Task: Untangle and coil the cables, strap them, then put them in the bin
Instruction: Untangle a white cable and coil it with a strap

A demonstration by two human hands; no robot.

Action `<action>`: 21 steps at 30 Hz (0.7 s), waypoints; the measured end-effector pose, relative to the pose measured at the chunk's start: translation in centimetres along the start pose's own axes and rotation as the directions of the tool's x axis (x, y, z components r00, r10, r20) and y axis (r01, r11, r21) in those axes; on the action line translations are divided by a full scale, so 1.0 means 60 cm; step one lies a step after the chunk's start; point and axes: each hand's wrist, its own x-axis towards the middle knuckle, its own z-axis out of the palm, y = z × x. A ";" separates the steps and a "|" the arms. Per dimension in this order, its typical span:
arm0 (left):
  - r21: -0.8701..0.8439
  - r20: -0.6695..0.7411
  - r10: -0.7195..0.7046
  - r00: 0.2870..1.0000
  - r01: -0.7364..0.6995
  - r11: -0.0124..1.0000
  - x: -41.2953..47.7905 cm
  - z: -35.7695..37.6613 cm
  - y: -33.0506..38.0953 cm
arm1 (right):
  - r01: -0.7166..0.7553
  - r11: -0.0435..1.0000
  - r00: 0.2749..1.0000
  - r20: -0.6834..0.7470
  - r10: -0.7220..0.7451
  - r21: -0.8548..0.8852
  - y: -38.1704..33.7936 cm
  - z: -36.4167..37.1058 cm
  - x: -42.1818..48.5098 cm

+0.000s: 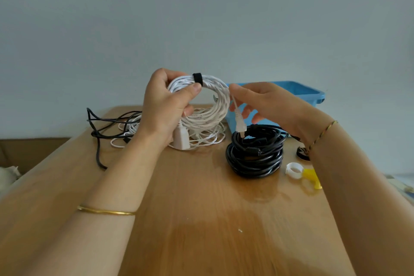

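The fingers [195,88] of the left hand [165,105] were curled round the white coil [210,112], the thumb pressed on it just beside the black strap [197,78]; the right hand [268,101] pinched the coil's loose plug end [239,124], which hung down; the coil, of twisted wire, stood upright above the counter [201,197], in front of the blue bin [311,94]; a black coil [255,154] lay near.

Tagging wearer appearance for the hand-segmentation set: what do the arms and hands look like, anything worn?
No sleeves, no gloves. Up the arm from the left hand, a thin gold bangle. At the wrist of the right hand, a thin braided cord bracelet, gold with dark strands. No rings or watch visible.
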 end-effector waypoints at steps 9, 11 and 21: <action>-0.179 -0.034 -0.226 0.974 0.216 0.960 0.001 0.050 -0.018 | -0.025 0.961 0.996 0.084 0.001 0.276 0.004 -0.005 -0.006; -0.181 -0.012 -0.286 0.958 0.279 0.943 0.008 0.069 -0.024 | -0.079 0.948 0.996 0.059 0.064 0.309 0.012 -0.014 -0.010; 0.084 0.090 -0.492 0.866 0.486 0.870 0.032 0.137 -0.091 | -0.361 0.915 0.886 -0.241 0.396 0.178 0.073 -0.038 0.003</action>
